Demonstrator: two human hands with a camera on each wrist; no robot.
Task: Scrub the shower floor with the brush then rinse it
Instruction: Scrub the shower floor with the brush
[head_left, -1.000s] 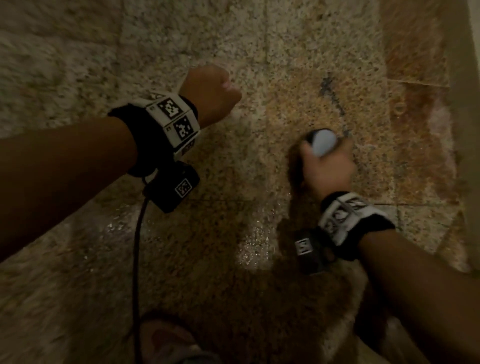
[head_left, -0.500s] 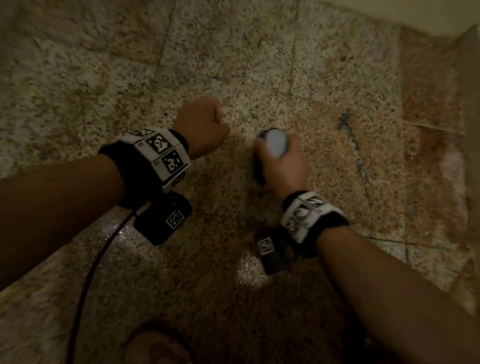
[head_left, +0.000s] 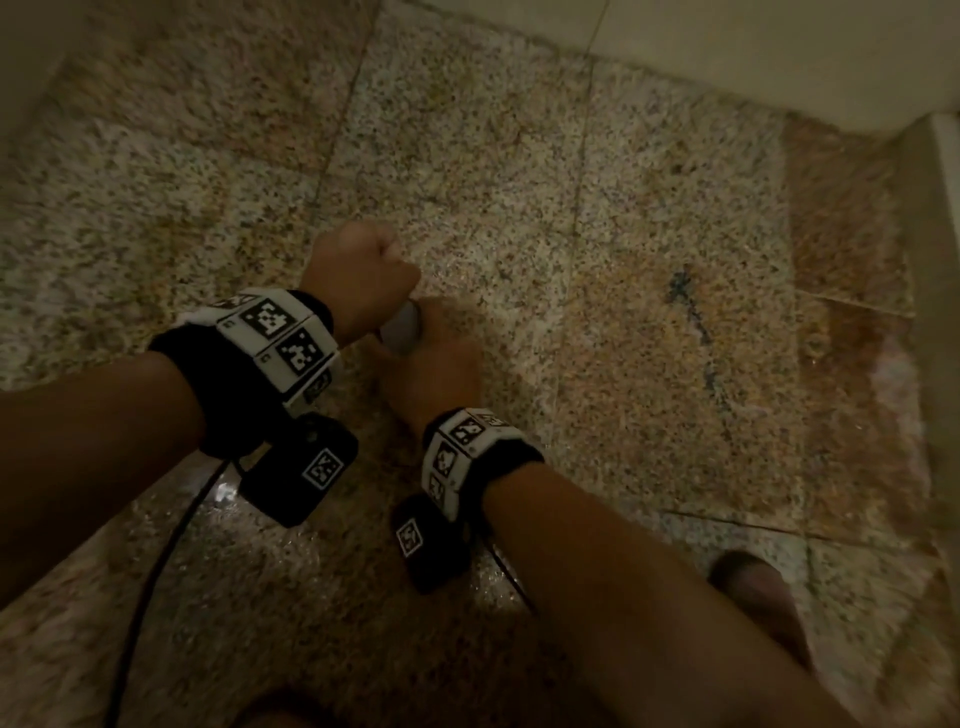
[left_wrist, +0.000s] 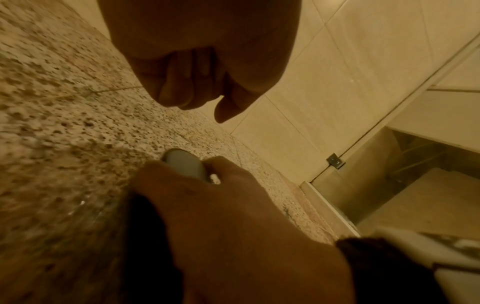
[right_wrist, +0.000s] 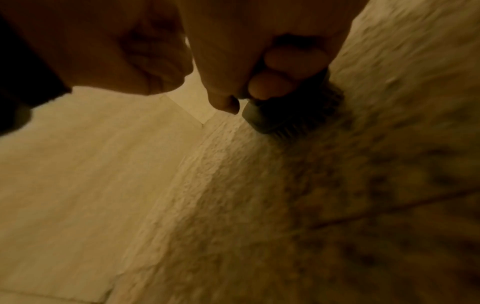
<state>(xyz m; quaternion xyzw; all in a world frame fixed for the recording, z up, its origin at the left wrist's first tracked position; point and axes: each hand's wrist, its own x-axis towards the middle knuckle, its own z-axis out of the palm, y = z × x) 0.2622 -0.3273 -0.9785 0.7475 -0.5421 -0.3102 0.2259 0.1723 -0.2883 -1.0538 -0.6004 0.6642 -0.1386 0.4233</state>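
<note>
one brush (right_wrist: 275, 121) | bristles down on shower floor (head_left: 649, 218) | right hand (head_left: 434, 371) grasping it | left hand (head_left: 358, 275) clenched, holding nothing

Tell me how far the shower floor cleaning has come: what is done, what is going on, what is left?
Done: the speckled floor glistens wet near the person's feet, so some of it seems wetted or scrubbed. In hand: the right hand grips the scrub brush, bristles on the floor; the left hand is a fist holding nothing. Left: a dark streak is untouched, and no rinse water shows.
</note>
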